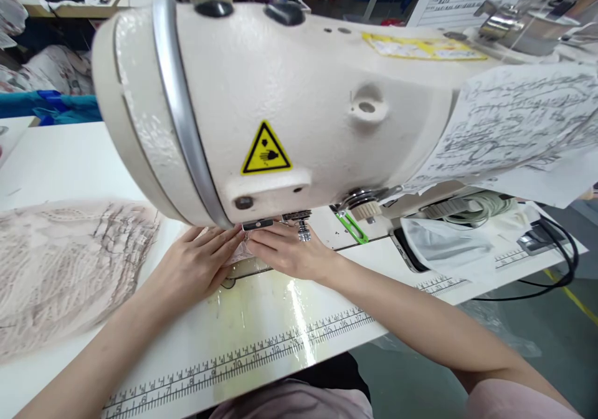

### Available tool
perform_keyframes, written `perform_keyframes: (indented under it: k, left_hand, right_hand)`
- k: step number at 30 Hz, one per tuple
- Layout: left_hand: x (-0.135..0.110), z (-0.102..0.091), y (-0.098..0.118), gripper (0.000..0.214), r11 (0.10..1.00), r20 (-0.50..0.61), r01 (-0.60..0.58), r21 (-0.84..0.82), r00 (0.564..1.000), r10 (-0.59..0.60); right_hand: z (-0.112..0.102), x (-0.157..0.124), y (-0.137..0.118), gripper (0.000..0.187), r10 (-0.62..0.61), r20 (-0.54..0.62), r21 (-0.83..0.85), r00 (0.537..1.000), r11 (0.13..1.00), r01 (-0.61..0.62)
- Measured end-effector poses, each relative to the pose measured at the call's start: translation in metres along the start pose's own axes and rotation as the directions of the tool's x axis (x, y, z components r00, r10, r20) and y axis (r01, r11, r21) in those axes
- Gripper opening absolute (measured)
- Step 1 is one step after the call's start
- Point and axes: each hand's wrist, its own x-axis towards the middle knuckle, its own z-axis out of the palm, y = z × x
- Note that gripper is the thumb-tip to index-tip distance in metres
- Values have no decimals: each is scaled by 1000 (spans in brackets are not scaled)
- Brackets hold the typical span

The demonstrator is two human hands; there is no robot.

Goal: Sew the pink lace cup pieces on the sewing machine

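Observation:
Under the head of a white sewing machine point(299, 95), my left hand point(194, 263) presses a small piece of pale pink lace fabric point(240, 254), its fingers close together and pointing toward the needle area. From the other side, my right hand point(292, 249) reaches in with bent fingers and holds the same fabric. The fingertips of both hands nearly meet there. Needle and presser foot are hidden behind the machine head. A larger, blurred spread of pink lace point(70, 263) lies on the table left of my left hand.
A ruler strip point(243, 360) runs along the front of the white table point(70, 157). Right of my right hand lie green thread snips point(352, 227), a phone point(405, 251) and a white cloth point(443, 244). Papers point(518, 120) hang on the machine arm; black cables point(567, 260) loop at the right.

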Motion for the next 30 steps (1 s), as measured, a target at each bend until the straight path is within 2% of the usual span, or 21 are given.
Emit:
perform_keyframes:
  k: [6, 18, 25, 30]
  left_hand:
    - [1, 0, 3, 42, 999, 9, 9, 32, 1000, -9]
    - [4, 0, 11, 37, 991, 19, 41, 125, 999, -44]
    - [4, 3, 15, 38, 984, 29, 58, 171, 998, -64]
    - [6, 3, 18, 37, 978, 26, 59, 201, 997, -66]
  right_hand:
    - [1, 0, -3, 18, 13, 5, 71, 1000, 997, -13]
    - [1, 0, 1, 18, 9, -26, 48, 1000, 999, -8]
    - [-8, 2, 0, 14, 70, -34, -10, 997, 997, -70]
    - [-10, 1, -3, 14, 123, 8, -27, 992, 992, -123]
